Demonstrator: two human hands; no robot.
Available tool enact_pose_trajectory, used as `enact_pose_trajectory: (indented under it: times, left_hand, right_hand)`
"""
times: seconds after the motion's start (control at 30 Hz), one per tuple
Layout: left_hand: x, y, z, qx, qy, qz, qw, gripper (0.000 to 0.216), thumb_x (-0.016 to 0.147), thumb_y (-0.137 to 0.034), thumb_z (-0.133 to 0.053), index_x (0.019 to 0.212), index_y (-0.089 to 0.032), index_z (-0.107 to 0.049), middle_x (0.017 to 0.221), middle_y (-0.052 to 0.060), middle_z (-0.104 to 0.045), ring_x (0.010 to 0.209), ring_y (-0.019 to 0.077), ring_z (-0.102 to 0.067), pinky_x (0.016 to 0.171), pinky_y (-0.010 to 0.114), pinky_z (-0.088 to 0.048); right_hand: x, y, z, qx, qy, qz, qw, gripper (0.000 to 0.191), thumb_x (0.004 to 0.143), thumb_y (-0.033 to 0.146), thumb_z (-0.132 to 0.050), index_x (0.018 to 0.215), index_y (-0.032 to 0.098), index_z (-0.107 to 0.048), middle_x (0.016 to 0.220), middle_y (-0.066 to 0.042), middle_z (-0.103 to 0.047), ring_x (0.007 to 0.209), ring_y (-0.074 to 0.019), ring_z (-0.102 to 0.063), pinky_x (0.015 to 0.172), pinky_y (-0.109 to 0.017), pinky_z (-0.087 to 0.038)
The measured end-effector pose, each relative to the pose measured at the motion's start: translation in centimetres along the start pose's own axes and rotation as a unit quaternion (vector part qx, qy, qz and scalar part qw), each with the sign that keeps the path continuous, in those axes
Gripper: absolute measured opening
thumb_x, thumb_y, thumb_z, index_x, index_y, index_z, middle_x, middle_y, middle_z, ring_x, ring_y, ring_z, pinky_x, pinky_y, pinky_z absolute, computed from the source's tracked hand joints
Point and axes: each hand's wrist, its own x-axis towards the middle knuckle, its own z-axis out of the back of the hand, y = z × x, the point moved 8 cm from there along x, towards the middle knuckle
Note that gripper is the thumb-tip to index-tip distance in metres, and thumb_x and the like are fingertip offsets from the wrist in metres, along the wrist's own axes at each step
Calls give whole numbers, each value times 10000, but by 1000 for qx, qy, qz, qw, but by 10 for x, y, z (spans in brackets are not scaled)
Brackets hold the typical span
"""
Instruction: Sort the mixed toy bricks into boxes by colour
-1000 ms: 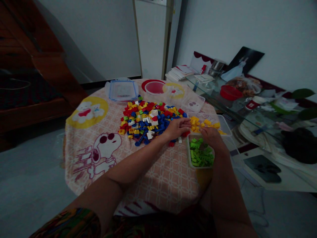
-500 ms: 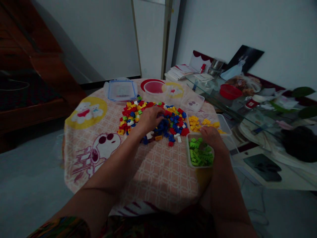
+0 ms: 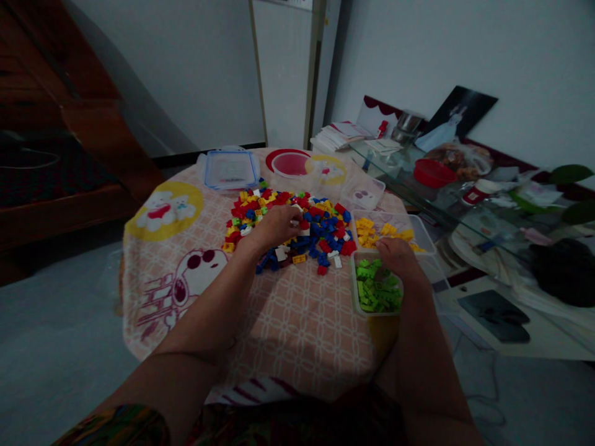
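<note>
A heap of small red, blue, yellow, white and green bricks (image 3: 320, 229) lies in the middle of a round table. My left hand (image 3: 274, 226) rests on the heap with its fingers curled and pinched among the bricks. What it holds is too small to make out. My right hand (image 3: 395, 255) sits on the far rim of a clear tub of green bricks (image 3: 376, 292), fingers bent; whether they hold anything is hidden. Beyond it stands a clear tub of yellow bricks (image 3: 388, 228).
The table wears a cartoon-dog cloth (image 3: 195, 272). At its far side lie a blue-rimmed lid (image 3: 231, 168), a red-rimmed lid (image 3: 289, 162) and an empty clear tub (image 3: 365, 192). A cluttered glass table (image 3: 465, 192) stands to the right.
My left hand drew back from near the yellow tub to the middle of the heap and closed its fingers there. My right hand stayed at the green tub.
</note>
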Motion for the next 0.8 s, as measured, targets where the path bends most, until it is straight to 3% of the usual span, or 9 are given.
enact_pose_trajectory:
  times: [0.17, 0.3, 0.4, 0.53, 0.67, 0.8]
  left_hand:
    - [-1, -19, -3, -91, 1, -49, 995, 318, 760, -149, -663, 1062, -178, -757, 1063, 60, -774, 833, 161, -719, 806, 244, -523]
    - [-3, -8, 11, -133, -24, -41, 990, 322, 770, -187, -639, 1071, -173, -754, 1053, 52, -783, 819, 162, -722, 765, 247, -536]
    - [-4, 9, 21, -94, -29, -12, 995, 271, 770, -207, -632, 997, -153, -770, 915, 48, -789, 795, 175, -712, 750, 256, -525]
    - [-5, 20, 16, -15, 22, 13, 1000, 219, 744, -165, -630, 892, -163, -792, 810, 33, -779, 764, 170, -695, 733, 247, -490]
    - [-6, 11, 1, 53, 92, 22, 994, 231, 758, -169, -652, 928, -200, -807, 869, 34, -792, 807, 183, -705, 718, 251, -475]
    - [-6, 5, -10, 147, 119, 57, 980, 268, 771, -190, -669, 1000, -231, -804, 944, 62, -793, 901, 232, -716, 722, 272, -480]
  right_hand:
    - [0, 0, 1, -9, -3, 0, 1000, 339, 1012, 207, -381, 751, 198, -597, 766, -117, -669, 721, -221, -575, 711, -353, -380]
    - [0, 1, 1, -10, 4, -1, 1000, 335, 1012, 202, -386, 768, 190, -616, 768, -114, -668, 711, -216, -570, 711, -352, -386]
    - [0, 0, 0, -10, -2, -1, 1000, 331, 1017, 208, -390, 770, 191, -610, 767, -109, -669, 722, -215, -577, 717, -346, -388]
    - [0, 0, -1, -16, -16, 10, 1000, 327, 1012, 200, -400, 749, 195, -593, 758, -103, -665, 716, -209, -576, 712, -336, -381]
    - [0, -2, -2, -13, -13, 6, 1000, 331, 1015, 200, -392, 757, 191, -600, 771, -108, -675, 716, -211, -580, 711, -340, -384]
    - [0, -1, -2, -10, -8, 12, 1000, 338, 1019, 213, -384, 777, 187, -619, 778, -116, -678, 729, -221, -583, 731, -354, -395]
